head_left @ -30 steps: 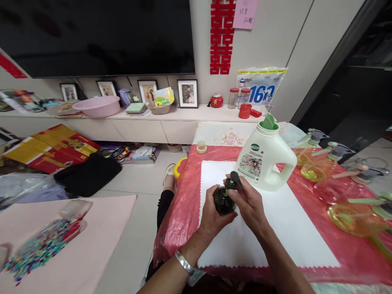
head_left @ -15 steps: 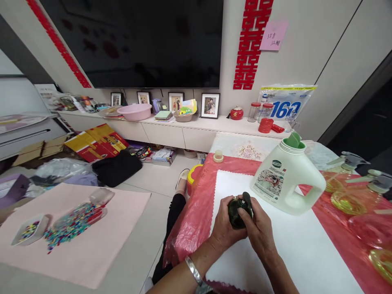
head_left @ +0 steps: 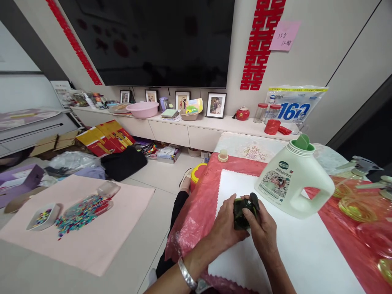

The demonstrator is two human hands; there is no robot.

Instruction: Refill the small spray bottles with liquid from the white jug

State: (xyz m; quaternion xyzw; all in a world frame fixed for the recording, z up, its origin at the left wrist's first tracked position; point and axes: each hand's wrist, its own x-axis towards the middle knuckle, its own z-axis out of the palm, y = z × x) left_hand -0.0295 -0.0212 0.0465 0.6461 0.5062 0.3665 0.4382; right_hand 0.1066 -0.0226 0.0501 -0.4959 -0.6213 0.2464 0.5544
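A small dark green bottle [head_left: 239, 213] with a black pump head [head_left: 254, 199] stands on the white cloth [head_left: 294, 253] over the red table cover. My left hand [head_left: 225, 228] is wrapped round the bottle's body from the left. The fingers of my right hand [head_left: 260, 230] are closed on the black pump head at its top. A large pale green detergent jug [head_left: 290, 181], its cap off and a green spout showing, stands just behind and to the right of my hands.
Yellow and pink spray bottles [head_left: 355, 196] lie along the table's right side. A small cream cap [head_left: 223, 155] sits at the far table edge. Left of the table lies a pink mat [head_left: 101, 232] with coloured beads [head_left: 78, 210] and a tray. A low shelf [head_left: 196, 122] carries frames, jars and a basin.
The view has swung left and up. Both hands kept hold of the small bottle; the right hand's fingers shifted round the pump head and the bottle now sits lower on the cloth.
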